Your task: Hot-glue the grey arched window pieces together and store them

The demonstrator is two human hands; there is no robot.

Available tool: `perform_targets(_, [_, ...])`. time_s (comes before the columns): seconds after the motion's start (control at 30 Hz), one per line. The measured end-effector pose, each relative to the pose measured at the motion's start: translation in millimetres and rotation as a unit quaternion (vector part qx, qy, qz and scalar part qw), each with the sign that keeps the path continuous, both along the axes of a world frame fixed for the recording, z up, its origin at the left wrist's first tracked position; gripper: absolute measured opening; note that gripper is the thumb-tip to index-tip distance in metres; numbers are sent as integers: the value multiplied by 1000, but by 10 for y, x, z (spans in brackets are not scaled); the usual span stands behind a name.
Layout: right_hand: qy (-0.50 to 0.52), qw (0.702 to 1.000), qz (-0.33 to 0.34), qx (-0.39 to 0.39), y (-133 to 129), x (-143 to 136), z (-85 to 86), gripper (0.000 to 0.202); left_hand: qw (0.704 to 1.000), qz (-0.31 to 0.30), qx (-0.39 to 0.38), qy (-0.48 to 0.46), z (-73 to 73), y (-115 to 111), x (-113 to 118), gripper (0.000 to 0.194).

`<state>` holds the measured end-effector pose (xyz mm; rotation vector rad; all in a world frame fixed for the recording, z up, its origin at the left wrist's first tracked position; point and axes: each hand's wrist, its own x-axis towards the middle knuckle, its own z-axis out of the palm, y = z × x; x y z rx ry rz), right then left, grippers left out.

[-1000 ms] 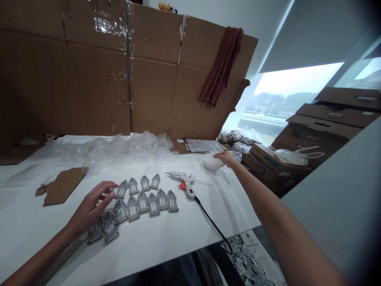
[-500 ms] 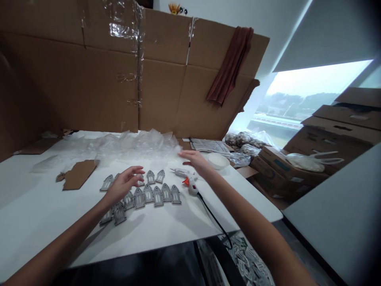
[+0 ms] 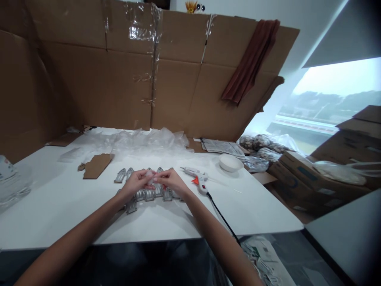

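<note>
My left hand [image 3: 134,183] and my right hand [image 3: 172,181] meet over the table, fingers closed round a small piece of translucent whitish plastic [image 3: 150,174]. Its exact form is too blurred to tell. Beneath and around them lie several grey, pointed, house-shaped pieces [image 3: 120,175] with cut-out slots, in rough rows; my hands hide some of these. To the right of my right hand rests a white glue gun [image 3: 202,186] with an orange trigger and a black cord.
Crumpled clear plastic [image 3: 145,143] lies along the back, before a tall cardboard wall [image 3: 178,87]. A torn cardboard piece [image 3: 97,166] is at left, a white bowl [image 3: 230,163] at right. A clear plastic bag [image 3: 13,186] sits at the left edge. Cardboard boxes [image 3: 300,182] stand beyond the table.
My right hand has come back from the plastic at the rear and joined my left hand. The whitish plastic is now between both hands. The view has shifted left.
</note>
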<state>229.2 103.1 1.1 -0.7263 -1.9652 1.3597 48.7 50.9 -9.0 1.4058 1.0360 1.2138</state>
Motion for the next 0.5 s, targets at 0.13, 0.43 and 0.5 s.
perform_targets(0.13, [54, 997, -17, -55, 69, 81, -69, 46, 999, 24, -16, -16, -48, 63, -75, 55])
perform_targets(0.43, [55, 986, -143, -62, 223, 204, -80, 34, 998, 33, -45, -23, -138, 137, -102, 57])
perform_targets(0.5, [14, 985, -167, -48, 249, 268, -40, 29, 998, 39, -47, -19, -117, 121, -101, 58])
